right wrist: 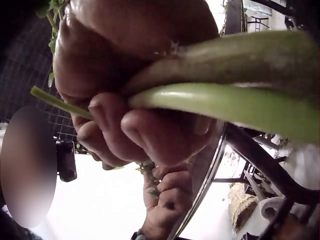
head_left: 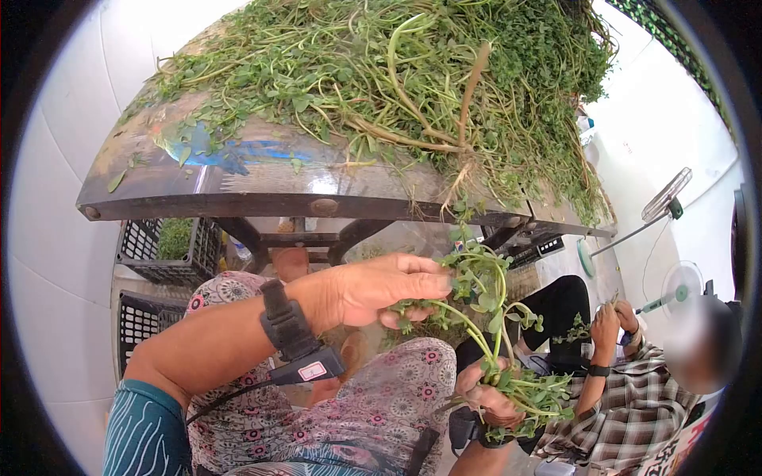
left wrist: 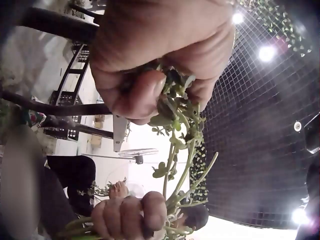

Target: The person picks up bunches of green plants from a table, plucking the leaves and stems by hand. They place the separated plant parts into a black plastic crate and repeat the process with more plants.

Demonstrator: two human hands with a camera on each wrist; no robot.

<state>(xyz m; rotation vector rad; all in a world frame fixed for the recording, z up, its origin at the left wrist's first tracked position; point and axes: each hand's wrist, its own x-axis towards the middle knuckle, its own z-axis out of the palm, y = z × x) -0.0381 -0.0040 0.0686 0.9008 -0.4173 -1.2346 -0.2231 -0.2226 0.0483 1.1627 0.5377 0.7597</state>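
My left hand [head_left: 373, 287] pinches the leafy tips of green stems [head_left: 486, 303] that look like purslane. In the left wrist view its thumb and fingers curl round the small rounded leaves [left wrist: 162, 120]. Lower and to the right, my right hand [head_left: 486, 393] grips the same bunch in curled fingers, with leaves spilling past it. Thick, pale stem ends [right wrist: 225, 107] stick out of that fist in the right wrist view. Between the two hands the stems run bent and slanting, above my lap and in front of the table's edge.
A large heap of the same greens [head_left: 341, 71] covers much of the wooden table [head_left: 286, 186]; one rooted plant [head_left: 464, 147] lies at its front. Black crates [head_left: 151, 321] stand below left. Another person [head_left: 627, 397] sits at right, holding a sprig, near a fan [head_left: 667, 198].
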